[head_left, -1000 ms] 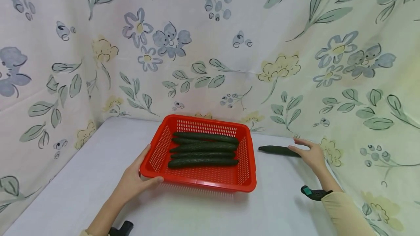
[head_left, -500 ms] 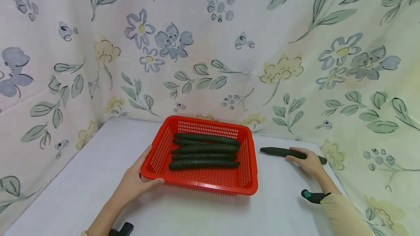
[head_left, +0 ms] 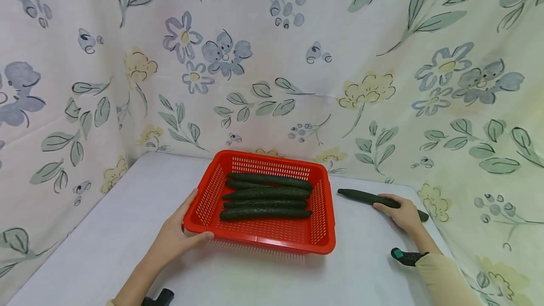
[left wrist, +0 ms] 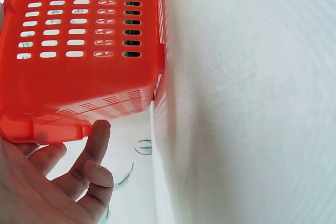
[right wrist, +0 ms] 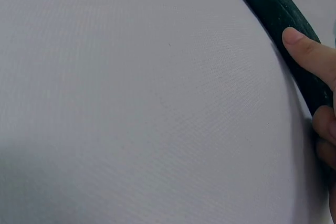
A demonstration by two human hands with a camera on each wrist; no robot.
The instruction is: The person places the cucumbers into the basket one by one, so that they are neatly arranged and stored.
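Observation:
In the head view, a red plastic basket (head_left: pixel 263 241) with slotted walls holds several dark green cucumbers (head_left: pixel 267 193) lying side by side. My left hand (head_left: pixel 172 237) grips its near left corner, thumb along the front rim and fingers at the left side. From the left wrist, curled fingers (left wrist: pixel 97 140) show beneath the basket's rim, beside its wall (left wrist: pixel 89 82). Right of the basket, my right hand (head_left: pixel 403 215) holds a single cucumber (head_left: pixel 359 196) around its middle. The right wrist view shows the thumb (right wrist: pixel 307 51) pressed on that cucumber (right wrist: pixel 270 3), close against the tabletop.
A white-covered table (head_left: pixel 348 268) bears everything. Floral cloth (head_left: pixel 272 60) hangs behind it and along both sides. Each wrist wears a black strap device, the right one (head_left: pixel 405 257) with a green patch.
My right hand has closed around the loose cucumber, whose right end has swung slightly toward me. The left hand stays on the basket corner, and the basket stays in place.

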